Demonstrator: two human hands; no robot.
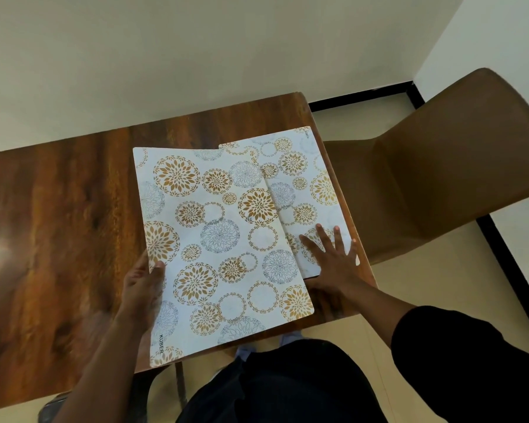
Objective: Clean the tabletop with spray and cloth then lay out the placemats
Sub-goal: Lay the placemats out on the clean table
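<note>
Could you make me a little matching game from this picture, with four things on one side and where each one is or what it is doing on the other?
Things:
1. left hand
2. right hand
3. upper placemat
4. chair

States or places:
A. lies flat with spread fingers on the lower placemat
B. stands by the table's right end
C. pinches the edge of a placemat, thumb on top
D. overlaps another mat and sticks out past the table's near edge

Pairs: 1-C, 2-A, 3-D, 4-B
</note>
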